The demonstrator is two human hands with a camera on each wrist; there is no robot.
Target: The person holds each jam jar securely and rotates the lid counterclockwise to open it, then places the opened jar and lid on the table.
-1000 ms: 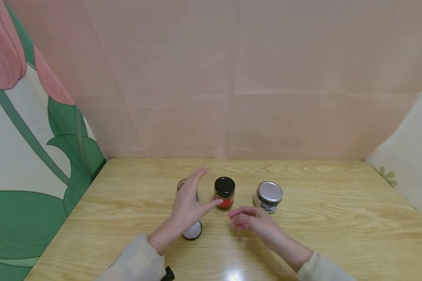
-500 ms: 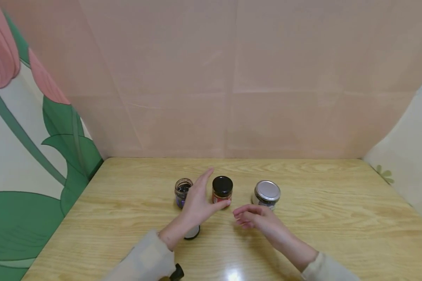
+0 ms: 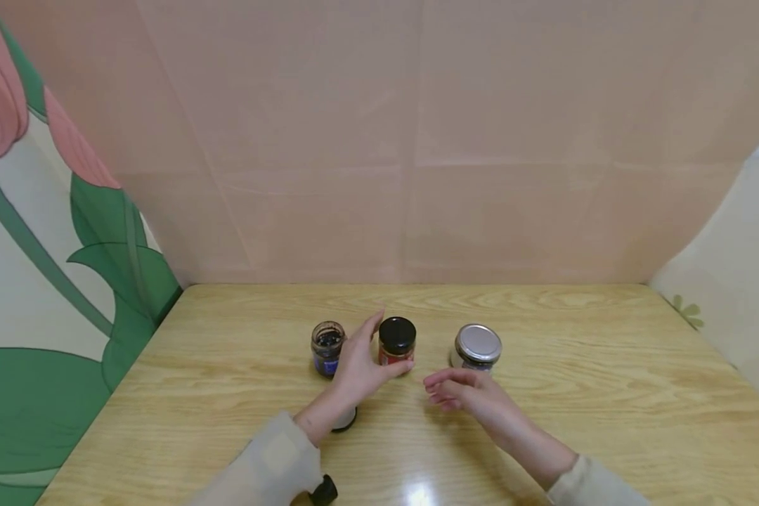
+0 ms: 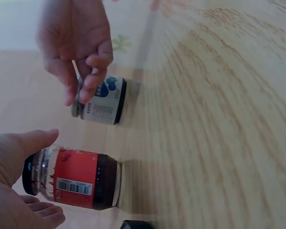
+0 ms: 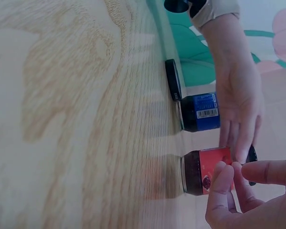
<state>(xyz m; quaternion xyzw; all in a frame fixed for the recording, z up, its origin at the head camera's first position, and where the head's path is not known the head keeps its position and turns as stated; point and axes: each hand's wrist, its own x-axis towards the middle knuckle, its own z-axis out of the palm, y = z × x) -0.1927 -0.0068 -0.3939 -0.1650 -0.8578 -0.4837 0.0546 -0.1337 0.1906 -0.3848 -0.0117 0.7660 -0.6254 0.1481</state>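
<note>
A jar with a red label and black lid [image 3: 397, 336] stands upright at mid-table. My left hand [image 3: 357, 369] reaches around it, thumb in front and fingers at its left and behind; in the left wrist view a small gap shows between the thumb [image 4: 43, 138] and the red jar [image 4: 76, 179]. My right hand [image 3: 464, 393], fingers loosely bent, hovers in front of the silver-lidded jar [image 3: 478, 344], holding nothing. Left of the red jar stands an uncovered glass jar with a blue label [image 3: 327, 349], dark contents inside. Its neighbour, a black-rimmed lid [image 3: 344, 422], is partly hidden by my left wrist.
The wooden table [image 3: 575, 379] meets a pinkish cloth backdrop [image 3: 405, 140] at its far edge. A flower-patterned cloth [image 3: 25, 295] hangs at the left. The three jars stand in a row with gaps between them.
My left hand has moved right, from in front of the blue-labelled jar to around the red one, uncovering the blue jar. My right hand has shifted only slightly.
</note>
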